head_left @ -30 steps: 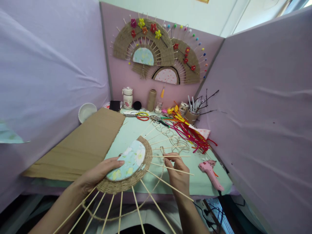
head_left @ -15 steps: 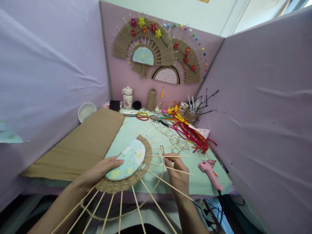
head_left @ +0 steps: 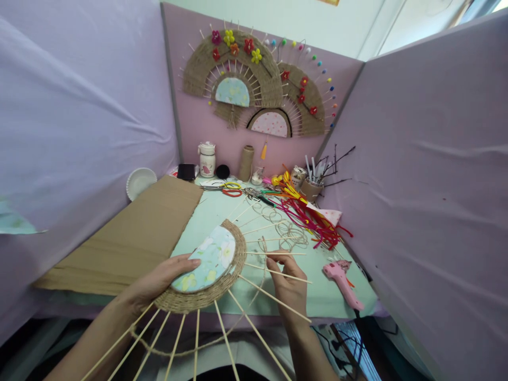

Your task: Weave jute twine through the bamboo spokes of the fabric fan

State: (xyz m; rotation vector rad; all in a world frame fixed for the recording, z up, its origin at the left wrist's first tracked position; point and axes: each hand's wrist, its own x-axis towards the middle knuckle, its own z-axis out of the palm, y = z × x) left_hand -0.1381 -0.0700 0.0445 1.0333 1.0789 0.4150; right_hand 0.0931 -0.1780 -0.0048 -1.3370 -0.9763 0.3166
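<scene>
A half-made fan lies at the table's near edge: a floral half-disc (head_left: 208, 259) ringed by woven jute cord (head_left: 237, 254), with thin wooden sticks (head_left: 273, 274) fanning out. My left hand (head_left: 159, 280) grips the half-disc's near edge, thumb on top. My right hand (head_left: 288, 278) sits among the sticks on the right, fingertips pinched on the jute cord (head_left: 263, 244) close to a stick. Loose cord trails in coils (head_left: 289, 233) behind it and loops below the fan.
A pink glue gun (head_left: 342, 278) lies right of my right hand. Red and yellow pipe cleaners (head_left: 313, 217), scissors (head_left: 228, 188), a cord spool (head_left: 246, 163), a jar (head_left: 207, 159) and a cup of tools (head_left: 311, 188) stand behind. Cardboard (head_left: 130, 238) covers the left. Finished fans (head_left: 254, 79) hang on the back wall.
The fan and both hands have shifted very slightly to the left. My right fingertips stay pinched at the cord by the stick.
</scene>
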